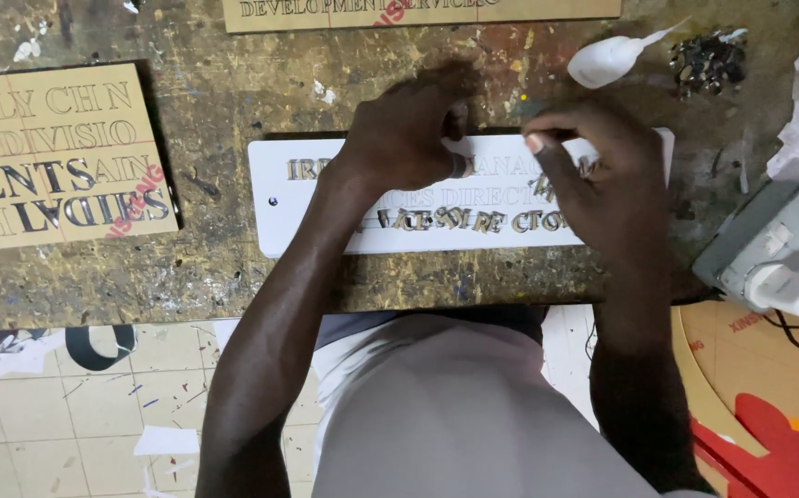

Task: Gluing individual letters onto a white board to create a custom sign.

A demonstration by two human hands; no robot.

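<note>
Head view looks straight down on a scarred, paint-flecked wooden worktop (233,277). A long white rectangular sign plate (307,226) with rows of small raised metallic letters lies near the front edge, about midway along it. Both hands rest on the plate's upper half. The left hand (409,129) is curled, its fingertips pinched together at the top row of letters; whether a letter sits between them cannot be told. The right hand (602,175) is bent over the plate's right end, forefinger (547,152) and thumb drawn close over the lettering, and what they grip, if anything, is hidden. Beyond the plate, toward the back right corner, lie a small white squeeze bottle with a thin nozzle (607,57) and a heap of dark loose letters (709,60). A tan lettered board (49,152) lies at the left edge, and a white power block (778,249) at the right edge.
</note>
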